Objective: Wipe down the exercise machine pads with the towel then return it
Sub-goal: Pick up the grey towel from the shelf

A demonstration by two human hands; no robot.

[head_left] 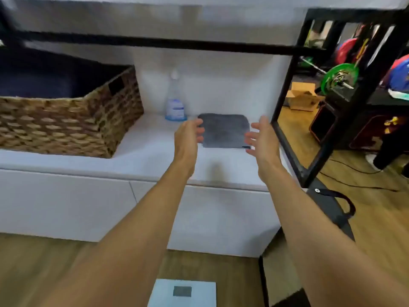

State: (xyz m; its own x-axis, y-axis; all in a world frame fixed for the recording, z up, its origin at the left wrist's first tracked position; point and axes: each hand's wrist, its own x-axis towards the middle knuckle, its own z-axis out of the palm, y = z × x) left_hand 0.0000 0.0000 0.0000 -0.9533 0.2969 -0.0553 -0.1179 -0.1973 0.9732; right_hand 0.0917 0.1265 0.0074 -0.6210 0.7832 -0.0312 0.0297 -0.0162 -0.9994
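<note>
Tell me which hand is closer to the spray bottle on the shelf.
Left. The left hand is open just below and right of the spray bottle, at the folded gray towel's left edge. The right hand is open at the towel's far side.

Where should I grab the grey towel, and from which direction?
Take the towel by its left and right edges, coming from the front. It lies folded flat on the shelf, and the left hand and right hand already flank it, open.

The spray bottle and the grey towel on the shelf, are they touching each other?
Apart. The head view shows a strip of white shelf between the spray bottle base and the grey towel left edge.
</note>
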